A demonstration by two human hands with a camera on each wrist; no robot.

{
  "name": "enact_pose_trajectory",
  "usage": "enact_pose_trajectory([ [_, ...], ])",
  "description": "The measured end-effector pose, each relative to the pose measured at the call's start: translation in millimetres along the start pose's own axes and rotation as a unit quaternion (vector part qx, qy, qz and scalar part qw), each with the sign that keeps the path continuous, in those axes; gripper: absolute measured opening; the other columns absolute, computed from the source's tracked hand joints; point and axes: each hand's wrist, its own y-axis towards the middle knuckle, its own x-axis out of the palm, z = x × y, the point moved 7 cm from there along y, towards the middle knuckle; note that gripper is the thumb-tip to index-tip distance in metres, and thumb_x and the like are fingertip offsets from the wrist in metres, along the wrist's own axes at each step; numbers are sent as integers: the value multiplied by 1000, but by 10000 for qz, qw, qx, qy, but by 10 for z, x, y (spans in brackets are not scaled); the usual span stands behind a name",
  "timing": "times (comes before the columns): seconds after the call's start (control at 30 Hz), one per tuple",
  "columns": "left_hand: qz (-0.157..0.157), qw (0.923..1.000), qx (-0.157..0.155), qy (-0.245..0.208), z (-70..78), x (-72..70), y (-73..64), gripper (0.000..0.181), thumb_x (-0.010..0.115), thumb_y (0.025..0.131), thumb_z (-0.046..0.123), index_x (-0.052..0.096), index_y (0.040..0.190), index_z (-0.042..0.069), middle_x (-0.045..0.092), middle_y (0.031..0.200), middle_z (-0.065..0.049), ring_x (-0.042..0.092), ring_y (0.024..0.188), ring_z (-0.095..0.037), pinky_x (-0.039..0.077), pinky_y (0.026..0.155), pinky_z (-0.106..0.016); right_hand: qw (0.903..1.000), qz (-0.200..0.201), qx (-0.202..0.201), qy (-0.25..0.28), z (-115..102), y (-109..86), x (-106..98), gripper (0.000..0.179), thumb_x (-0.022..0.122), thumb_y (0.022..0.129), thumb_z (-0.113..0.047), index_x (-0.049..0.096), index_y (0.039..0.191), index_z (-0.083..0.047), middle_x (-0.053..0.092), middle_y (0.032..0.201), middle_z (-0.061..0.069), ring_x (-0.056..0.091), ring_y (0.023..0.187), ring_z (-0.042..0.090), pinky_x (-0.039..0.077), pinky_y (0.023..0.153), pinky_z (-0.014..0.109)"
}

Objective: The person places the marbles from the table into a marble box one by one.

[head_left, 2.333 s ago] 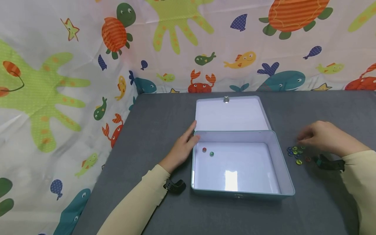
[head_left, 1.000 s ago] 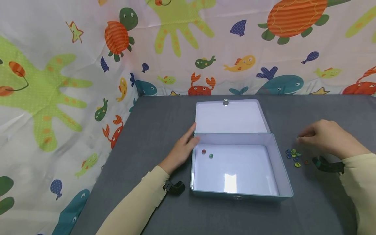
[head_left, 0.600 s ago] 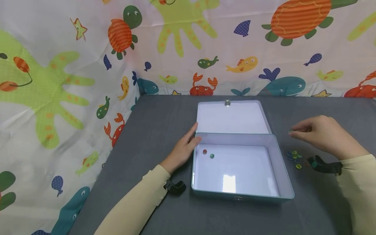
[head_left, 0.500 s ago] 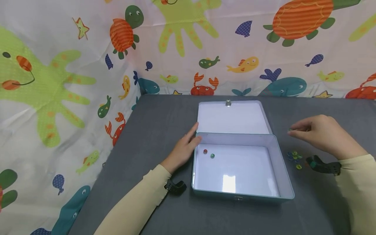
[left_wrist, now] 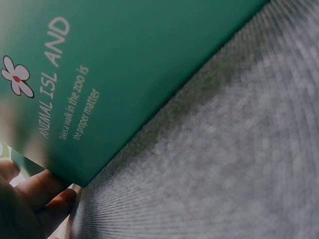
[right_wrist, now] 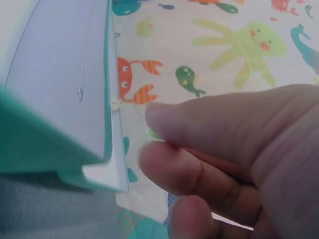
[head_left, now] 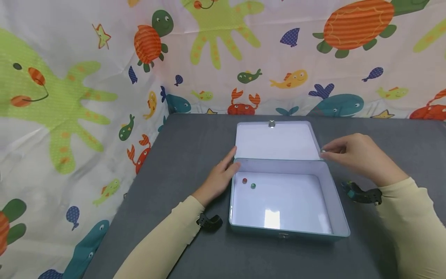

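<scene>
A tin box [head_left: 285, 228] stands open, its lid [head_left: 275, 139] folded back and its inside white; the left wrist view shows its green side [left_wrist: 149, 59] with printed letters. At its back left corner my left hand [head_left: 216, 180] holds it, thumb over the rim and fingers outside. My right hand [head_left: 359, 157] is by the back right corner, pinching a small greenish marble [right_wrist: 153, 135] between thumb and index finger. Inside the box lie a red marble [head_left: 244, 180] and a green marble [head_left: 253, 186], near the left wall.
The box rests on a grey cloth-covered table [head_left: 195, 143]. A curtain with sea animals [head_left: 209, 38] hangs behind and to the left. Each wrist bears a black band; the right band [head_left: 364, 195] mostly covers the loose pile right of the box.
My right hand has picked a marble from beside the pile and moved left with it to the box's back right corner. My left hand has stayed on the box.
</scene>
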Motion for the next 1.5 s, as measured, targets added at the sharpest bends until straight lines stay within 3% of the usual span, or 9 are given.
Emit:
enact_pose_trajectory([
  [0.27,67,10000,-9,51,-32,4,22,66,47,105,56,23,166,46,39,167,-1,43,149,-25,32,123,-51,9998,-39,-57,167,-177,88,64,37,80,95,-31,80,115,0,79,98,11,67,85,23,55,68,32],
  [0.77,19,10000,-2,10,-21,9,27,66,47,106,56,23,166,45,46,163,-5,46,147,-26,33,121,-52,9992,-65,-230,309,-459,241,240,34,79,94,-31,81,114,-3,78,95,8,61,86,27,53,67,35],
  [1.17,-42,10000,25,77,-59,2,32,67,46,105,59,21,167,46,33,170,1,32,155,-24,28,123,-56,9971,-106,-657,378,-702,314,424,25,80,93,-26,83,109,-7,79,94,5,64,86,24,54,69,36],
  [1.5,-53,9999,-3,100,-40,-20,12,68,46,105,59,21,167,45,32,171,0,31,156,-25,27,124,-56,9930,-29,-1115,379,-966,348,548,21,82,92,-23,84,107,-9,74,82,-1,59,77,21,50,62,33],
])
